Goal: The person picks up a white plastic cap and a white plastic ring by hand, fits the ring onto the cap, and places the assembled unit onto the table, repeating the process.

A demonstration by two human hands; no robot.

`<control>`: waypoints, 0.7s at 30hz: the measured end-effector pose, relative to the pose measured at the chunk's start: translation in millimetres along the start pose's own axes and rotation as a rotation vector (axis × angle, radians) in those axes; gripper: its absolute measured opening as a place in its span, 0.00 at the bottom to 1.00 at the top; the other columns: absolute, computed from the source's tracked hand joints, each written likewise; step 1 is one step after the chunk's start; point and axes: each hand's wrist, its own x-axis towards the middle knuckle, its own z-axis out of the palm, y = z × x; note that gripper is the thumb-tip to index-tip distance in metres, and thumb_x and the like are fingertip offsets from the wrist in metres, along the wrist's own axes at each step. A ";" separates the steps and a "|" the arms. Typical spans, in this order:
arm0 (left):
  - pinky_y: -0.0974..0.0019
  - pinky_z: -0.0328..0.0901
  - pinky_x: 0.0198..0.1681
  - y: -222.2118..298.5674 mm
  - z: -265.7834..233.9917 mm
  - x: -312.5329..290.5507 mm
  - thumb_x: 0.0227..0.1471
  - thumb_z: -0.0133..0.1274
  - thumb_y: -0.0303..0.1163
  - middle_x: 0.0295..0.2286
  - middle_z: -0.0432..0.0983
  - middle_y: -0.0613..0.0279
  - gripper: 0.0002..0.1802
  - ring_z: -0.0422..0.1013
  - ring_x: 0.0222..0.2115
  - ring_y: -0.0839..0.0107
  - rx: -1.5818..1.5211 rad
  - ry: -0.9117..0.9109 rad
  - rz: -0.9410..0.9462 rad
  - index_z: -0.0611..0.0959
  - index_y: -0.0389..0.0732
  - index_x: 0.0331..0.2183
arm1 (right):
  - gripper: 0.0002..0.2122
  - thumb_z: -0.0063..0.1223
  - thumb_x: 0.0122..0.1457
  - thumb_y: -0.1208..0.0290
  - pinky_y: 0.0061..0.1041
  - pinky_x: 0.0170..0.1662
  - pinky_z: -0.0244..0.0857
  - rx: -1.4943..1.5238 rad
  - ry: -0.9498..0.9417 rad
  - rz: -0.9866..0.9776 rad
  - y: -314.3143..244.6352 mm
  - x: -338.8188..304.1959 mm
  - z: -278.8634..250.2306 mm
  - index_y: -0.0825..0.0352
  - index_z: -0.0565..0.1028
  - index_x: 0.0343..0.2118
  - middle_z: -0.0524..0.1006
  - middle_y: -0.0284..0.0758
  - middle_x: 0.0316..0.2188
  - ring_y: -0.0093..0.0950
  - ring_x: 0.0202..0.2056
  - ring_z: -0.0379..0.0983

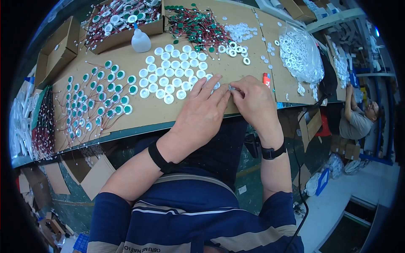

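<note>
Round white caps [169, 72] lie in a cluster at the middle of the cardboard-covered table. My left hand [202, 105] is over the cluster's right edge, fingers stretched out and a little apart, the fingertips by the nearest caps. Just to its right, my right hand [254, 99] has thumb and index finger pinched together on a small pale piece, mostly hidden by the fingers. The two hands nearly touch there. Left of the caps lie many white discs with green faces and red wires [110, 87].
Behind the caps stand a white squeeze bottle [141, 41], a carton of wired parts [122, 33] and a pile of green discs with red wires [196, 27]. White rings [232, 49], a plastic bag of rings [298, 52] and a red tube [266, 80] lie right. Another person [357, 120] sits far right.
</note>
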 end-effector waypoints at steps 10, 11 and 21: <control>0.42 0.58 0.81 -0.3 -0.2 -0.2 0.66 0.63 0.27 0.63 0.83 0.52 0.24 0.68 0.75 0.48 0.001 -0.008 0.009 0.90 0.34 0.61 | 0.08 0.67 0.69 0.77 0.43 0.47 0.80 0.045 0.023 0.006 1.8 -7.2 5.5 0.67 0.92 0.47 0.87 0.43 0.40 0.47 0.42 0.86; 0.42 0.58 0.80 -0.8 -0.1 -0.2 0.66 0.63 0.27 0.63 0.83 0.52 0.24 0.68 0.74 0.48 0.001 0.000 0.005 0.90 0.34 0.61 | 0.08 0.67 0.69 0.77 0.42 0.47 0.80 0.025 0.019 0.002 -0.9 -6.8 6.1 0.68 0.92 0.48 0.87 0.43 0.40 0.47 0.42 0.86; 0.40 0.58 0.80 1.7 -3.2 2.8 0.67 0.62 0.26 0.64 0.80 0.52 0.26 0.69 0.74 0.47 -0.028 0.009 -0.033 0.87 0.37 0.64 | 0.08 0.68 0.69 0.77 0.39 0.45 0.81 0.103 0.101 0.051 6.9 -2.0 15.6 0.69 0.91 0.48 0.88 0.44 0.41 0.43 0.41 0.88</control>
